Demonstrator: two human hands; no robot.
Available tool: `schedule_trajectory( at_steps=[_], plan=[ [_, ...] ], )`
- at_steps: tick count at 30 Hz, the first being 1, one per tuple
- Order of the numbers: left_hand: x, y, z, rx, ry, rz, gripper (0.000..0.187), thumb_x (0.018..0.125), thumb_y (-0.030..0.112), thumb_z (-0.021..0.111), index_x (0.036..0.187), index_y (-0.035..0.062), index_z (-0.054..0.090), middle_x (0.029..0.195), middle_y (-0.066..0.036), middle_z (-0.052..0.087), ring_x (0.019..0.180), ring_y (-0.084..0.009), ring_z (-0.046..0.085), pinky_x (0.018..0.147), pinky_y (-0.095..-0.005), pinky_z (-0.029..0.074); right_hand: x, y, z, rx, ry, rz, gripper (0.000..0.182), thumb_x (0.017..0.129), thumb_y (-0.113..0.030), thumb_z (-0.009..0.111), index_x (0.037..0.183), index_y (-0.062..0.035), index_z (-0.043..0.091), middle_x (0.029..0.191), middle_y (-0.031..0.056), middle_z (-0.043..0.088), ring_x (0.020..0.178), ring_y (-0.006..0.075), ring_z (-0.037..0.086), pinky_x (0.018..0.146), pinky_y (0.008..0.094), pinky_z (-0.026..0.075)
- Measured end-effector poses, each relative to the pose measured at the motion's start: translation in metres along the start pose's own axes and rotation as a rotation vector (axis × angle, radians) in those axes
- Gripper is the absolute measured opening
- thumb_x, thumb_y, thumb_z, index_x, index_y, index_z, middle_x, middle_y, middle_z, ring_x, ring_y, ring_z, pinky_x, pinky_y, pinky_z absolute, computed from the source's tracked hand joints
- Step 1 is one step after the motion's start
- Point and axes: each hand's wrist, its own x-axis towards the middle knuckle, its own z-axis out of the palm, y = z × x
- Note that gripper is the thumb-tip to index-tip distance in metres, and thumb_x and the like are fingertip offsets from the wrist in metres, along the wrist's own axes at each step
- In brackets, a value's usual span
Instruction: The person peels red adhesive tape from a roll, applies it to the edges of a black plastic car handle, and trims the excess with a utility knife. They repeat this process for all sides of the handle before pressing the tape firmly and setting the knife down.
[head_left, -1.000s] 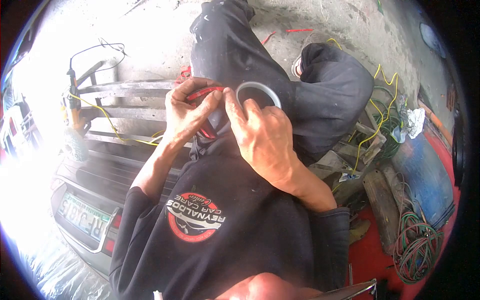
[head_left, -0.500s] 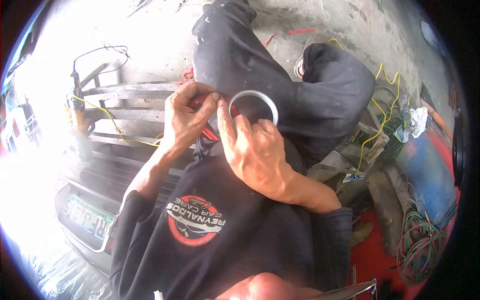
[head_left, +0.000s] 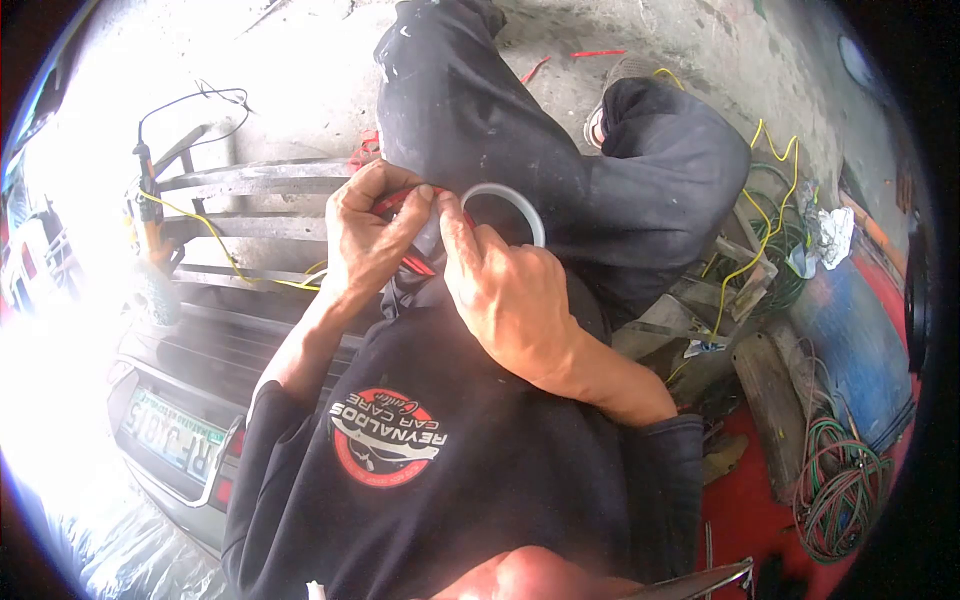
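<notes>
Between my hands is a narrow red strip (head_left: 418, 266), bent in a loop, with part of it hidden by fingers. My left hand (head_left: 375, 225) is closed, thumb and index finger pinching the strip near its upper part. Close against that thumb tip, the extended index finger of my right hand (head_left: 510, 290) touches the strip. A pale grey ring (head_left: 522, 203), which looks like a tape roll, rests around the curled fingers of my right hand; its lower part is hidden behind them.
A slatted bench (head_left: 260, 180) stands at left, with a corded power tool (head_left: 150, 215) and yellow cord. Behind it is a car's rear with a licence plate (head_left: 172, 430). Red scraps (head_left: 600, 53) lie on the concrete floor. At right are coiled hoses (head_left: 840, 490) and a blue container (head_left: 850, 330).
The grey ring has tilted slightly and sits a little lower beside my right fingers. Both hands stay together on the red strip, and the view has shifted slightly.
</notes>
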Motion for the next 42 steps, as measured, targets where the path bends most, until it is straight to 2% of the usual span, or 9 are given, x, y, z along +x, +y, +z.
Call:
schedule_trajectory(
  at_steps=[4,7,13,18,21,27,34,38,42],
  plan=[
    [0.0,0.0,0.001,-0.021,0.008,-0.015,0.008,0.087,0.009,0.072,0.089,0.0006,0.072,0.078,-0.002,0.069,0.073,-0.0059,0.058,0.067,-0.0246,0.048,0.003,0.005,0.005,0.036,-0.012,0.016,0.053,0.086,-0.013,0.061,0.136,0.0048,0.055,0.077,0.0101,0.064,0.05,0.022,0.064,0.046,0.0324,0.052],
    [0.002,0.001,-0.001,-0.011,-0.015,-0.058,0.012,0.09,0.011,0.073,0.093,0.0001,0.072,0.082,-0.002,0.071,0.076,-0.0063,0.06,0.07,-0.0246,0.049,0.007,0.008,0.005,0.038,-0.067,0.03,0.055,0.088,-0.015,0.064,0.138,0.0038,0.052,0.078,0.0106,0.065,0.058,0.0257,0.068,0.064,0.0381,0.058],
    [0.007,-0.006,-0.008,-0.231,-0.059,-0.156,0.019,0.092,0.017,0.074,0.101,-0.0002,0.072,0.087,-0.003,0.072,0.082,-0.0079,0.062,0.076,-0.0248,0.051,0.008,0.025,0.004,0.301,0.081,0.038,0.055,0.089,-0.019,0.073,0.135,0.0006,0.049,0.081,0.0119,0.066,0.071,0.0306,0.066,0.107,0.0545,0.042],
    [0.011,-0.002,-0.009,-0.167,-0.068,-0.16,0.019,0.092,0.018,0.075,0.096,-0.0005,0.073,0.083,-0.004,0.072,0.078,-0.0089,0.064,0.074,-0.0261,0.052,0.007,0.021,0.018,0.155,0.236,-0.082,0.025,0.091,-0.014,0.07,0.11,0.0002,0.061,0.074,0.0062,0.059,0.067,0.0231,0.063,0.11,0.0582,0.04],
    [0.013,-0.001,-0.009,-0.144,-0.059,-0.116,0.016,0.092,0.017,0.075,0.094,0.0004,0.073,0.08,-0.001,0.069,0.075,-0.0065,0.059,0.07,-0.0241,0.048,0.006,0.016,0.016,0.116,0.233,-0.109,0.021,0.092,-0.014,0.065,0.106,0.001,0.063,0.073,0.0063,0.058,0.066,0.0228,0.062,0.11,0.0595,0.039],
    [0.011,-0.007,-0.002,-0.17,-0.002,-0.054,0.013,0.091,0.015,0.076,0.091,0.0031,0.072,0.076,0.007,0.062,0.07,-0.0016,0.049,0.064,-0.0205,0.042,0.001,0.009,0.013,0.04,0.202,-0.211,0.025,0.086,-0.013,0.059,0.103,0.0056,0.064,0.082,0.0122,0.059,0.075,0.0261,0.061,0.111,0.0621,0.038],
    [0.013,-0.009,-0.003,-0.115,-0.021,-0.041,0.015,0.092,0.018,0.075,0.091,0.0033,0.072,0.077,0.007,0.062,0.07,-0.0016,0.047,0.064,-0.0204,0.04,0.001,0.019,0.024,0.018,0.088,-0.232,0.028,0.085,-0.015,0.059,0.105,0.0043,0.064,0.092,0.0163,0.064,0.089,0.0278,0.064,0.099,0.0532,0.046],
    [0.015,-0.005,-0.003,-0.122,-0.036,-0.073,0.018,0.092,0.016,0.076,0.096,-0.0015,0.074,0.083,-0.003,0.071,0.079,-0.0083,0.064,0.073,-0.0256,0.051,0.004,0.02,0.027,-0.152,0.12,-0.198,0.027,0.087,-0.015,0.059,0.106,0.003,0.063,0.089,0.0142,0.064,0.082,0.0278,0.064,0.097,0.0456,0.048],
    [0.015,-0.003,-0.005,-0.129,-0.023,-0.087,0.019,0.092,0.017,0.076,0.096,-0.0009,0.074,0.085,-0.003,0.071,0.081,-0.0081,0.063,0.074,-0.0259,0.051,-0.003,0.017,0.023,-0.079,0.175,-0.157,0.028,0.088,-0.017,0.059,0.108,0.0023,0.063,0.082,0.0117,0.061,0.072,0.0254,0.061,0.097,0.0445,0.048]
  ],
)
